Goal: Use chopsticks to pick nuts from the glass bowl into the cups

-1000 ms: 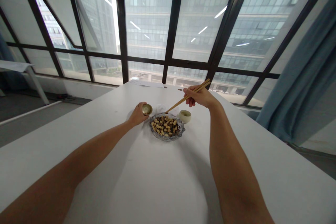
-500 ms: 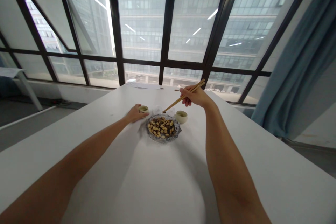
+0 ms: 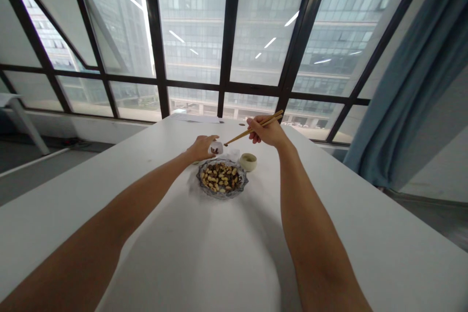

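My right hand [image 3: 263,130] is closed around a pair of wooden chopsticks [image 3: 252,130]. Their tips pinch a small dark piece [image 3: 225,145], perhaps a seed. My left hand [image 3: 203,147] grips a small clear cup [image 3: 216,148] with dark bits in it, just left of the chopstick tips. Below both hands is a scalloped glass bowl [image 3: 222,196] of mixed nuts or seeds [image 3: 219,178], pale and dark. A pale green cup [image 3: 248,162] stands at the bowl's right. Another green cup [image 3: 196,162] is mostly hidden under my left hand.
A second clear container [image 3: 234,155] stands behind the bowl. On the white table [image 3: 175,234], papers [image 3: 199,119] and small dark spots [image 3: 242,124] lie at the far end. Windows rise beyond it, and a blue curtain [image 3: 398,107] hangs at the right.
My left hand has left the green cup and moved right and away, taking hold of the clear cup. My right hand keeps the chopsticks in nearly the same place. The view has shifted slightly.
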`<move>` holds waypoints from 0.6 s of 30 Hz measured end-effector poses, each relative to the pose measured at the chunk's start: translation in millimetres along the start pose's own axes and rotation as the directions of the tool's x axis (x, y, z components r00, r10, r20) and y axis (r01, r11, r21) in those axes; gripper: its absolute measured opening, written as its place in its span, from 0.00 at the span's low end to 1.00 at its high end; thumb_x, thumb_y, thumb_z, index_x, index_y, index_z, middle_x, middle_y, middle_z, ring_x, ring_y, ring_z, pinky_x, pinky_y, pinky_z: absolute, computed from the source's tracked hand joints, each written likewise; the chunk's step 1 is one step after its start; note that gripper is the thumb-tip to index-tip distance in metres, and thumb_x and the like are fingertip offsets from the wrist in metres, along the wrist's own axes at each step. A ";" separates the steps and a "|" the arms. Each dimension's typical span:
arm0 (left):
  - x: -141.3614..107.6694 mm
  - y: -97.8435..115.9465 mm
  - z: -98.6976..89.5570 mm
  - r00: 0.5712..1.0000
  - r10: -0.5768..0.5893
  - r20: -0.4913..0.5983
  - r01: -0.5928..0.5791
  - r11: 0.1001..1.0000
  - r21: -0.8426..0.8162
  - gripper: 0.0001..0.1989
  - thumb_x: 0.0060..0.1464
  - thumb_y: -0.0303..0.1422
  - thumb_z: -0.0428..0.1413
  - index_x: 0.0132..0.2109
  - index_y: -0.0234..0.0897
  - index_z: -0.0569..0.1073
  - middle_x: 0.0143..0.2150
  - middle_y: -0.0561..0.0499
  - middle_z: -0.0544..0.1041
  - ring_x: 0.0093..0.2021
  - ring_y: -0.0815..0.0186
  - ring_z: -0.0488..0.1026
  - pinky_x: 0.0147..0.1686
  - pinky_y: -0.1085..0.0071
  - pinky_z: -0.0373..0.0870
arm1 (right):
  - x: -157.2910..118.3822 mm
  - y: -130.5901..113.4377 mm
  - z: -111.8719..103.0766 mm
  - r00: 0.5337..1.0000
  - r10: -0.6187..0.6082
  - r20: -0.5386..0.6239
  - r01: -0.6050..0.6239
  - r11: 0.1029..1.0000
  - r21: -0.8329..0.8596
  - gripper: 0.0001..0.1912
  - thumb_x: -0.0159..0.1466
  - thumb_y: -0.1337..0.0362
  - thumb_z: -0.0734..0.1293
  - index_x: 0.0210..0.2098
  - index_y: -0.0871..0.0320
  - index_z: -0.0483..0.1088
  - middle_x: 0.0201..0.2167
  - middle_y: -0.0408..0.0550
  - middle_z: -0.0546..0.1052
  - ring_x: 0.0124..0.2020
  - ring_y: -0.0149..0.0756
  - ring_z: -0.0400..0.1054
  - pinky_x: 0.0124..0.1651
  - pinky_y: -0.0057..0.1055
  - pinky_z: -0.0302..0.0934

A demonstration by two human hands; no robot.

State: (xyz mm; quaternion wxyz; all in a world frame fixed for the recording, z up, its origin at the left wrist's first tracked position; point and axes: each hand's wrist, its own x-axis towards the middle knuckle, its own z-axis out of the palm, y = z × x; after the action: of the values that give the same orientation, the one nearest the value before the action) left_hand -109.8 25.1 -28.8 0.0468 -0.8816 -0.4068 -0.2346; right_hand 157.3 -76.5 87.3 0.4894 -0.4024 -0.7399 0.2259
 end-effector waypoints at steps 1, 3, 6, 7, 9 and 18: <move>-1.2 0.7 -1.6 0.997 0.061 -0.041 -0.061 0.998 0.006 0.40 0.50 0.41 0.64 0.67 0.38 0.61 0.65 0.40 0.71 0.63 0.48 0.68 0.64 0.52 0.56 | -0.3 -1.0 0.6 1.000 -0.021 -0.023 0.021 1.000 0.002 0.25 0.64 0.44 0.70 0.26 0.60 0.70 0.16 0.46 0.75 0.14 0.28 0.68 0.14 0.21 0.58; -3.8 2.2 -4.2 0.988 0.127 -0.087 -0.127 0.992 0.009 0.38 0.51 0.39 0.63 0.67 0.36 0.62 0.68 0.39 0.68 0.65 0.48 0.66 0.66 0.52 0.55 | -1.0 -3.3 1.2 0.997 -0.055 -0.050 0.055 0.998 0.002 0.25 0.64 0.43 0.70 0.27 0.60 0.70 0.17 0.46 0.75 0.14 0.28 0.68 0.14 0.21 0.58; -7.1 5.1 -5.2 0.984 0.135 -0.113 -0.137 0.991 -0.007 0.38 0.53 0.39 0.62 0.68 0.37 0.61 0.68 0.41 0.67 0.65 0.49 0.65 0.66 0.51 0.56 | -1.4 -3.8 1.8 0.996 -0.066 -0.056 0.066 0.998 -0.001 0.25 0.64 0.43 0.69 0.27 0.60 0.70 0.17 0.46 0.75 0.14 0.28 0.68 0.14 0.21 0.58; -8.0 6.3 -5.0 0.984 0.131 -0.121 -0.133 0.991 -0.015 0.38 0.53 0.40 0.62 0.68 0.38 0.61 0.68 0.41 0.67 0.65 0.49 0.65 0.66 0.51 0.56 | -1.2 -2.7 2.7 0.997 -0.064 -0.050 0.064 0.998 -0.002 0.25 0.64 0.43 0.70 0.27 0.60 0.70 0.17 0.46 0.75 0.14 0.28 0.68 0.14 0.21 0.58; -9.6 8.8 -4.3 0.983 0.118 -0.143 -0.124 0.992 -0.035 0.38 0.53 0.42 0.62 0.68 0.37 0.61 0.67 0.41 0.68 0.65 0.49 0.65 0.66 0.52 0.56 | 0.1 1.7 6.3 0.998 -0.054 -0.026 0.054 0.999 0.006 0.25 0.64 0.44 0.70 0.27 0.60 0.70 0.17 0.46 0.75 0.14 0.28 0.68 0.15 0.21 0.59; -9.4 12.5 -1.9 0.986 0.037 -0.163 -0.047 0.997 -0.059 0.38 0.51 0.51 0.62 0.64 0.37 0.65 0.57 0.42 0.77 0.59 0.51 0.72 0.63 0.55 0.59 | 2.3 7.8 21.5 0.993 0.025 0.114 -0.013 0.995 -0.099 0.20 0.68 0.51 0.69 0.27 0.60 0.69 0.21 0.46 0.76 0.18 0.27 0.70 0.19 0.21 0.62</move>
State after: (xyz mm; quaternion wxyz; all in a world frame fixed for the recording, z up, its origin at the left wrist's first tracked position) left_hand -106.6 9.7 -30.0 0.0570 -0.8691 -0.3753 -0.3172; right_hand 140.3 -68.9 73.8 0.4235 -0.4193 -0.7732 0.2169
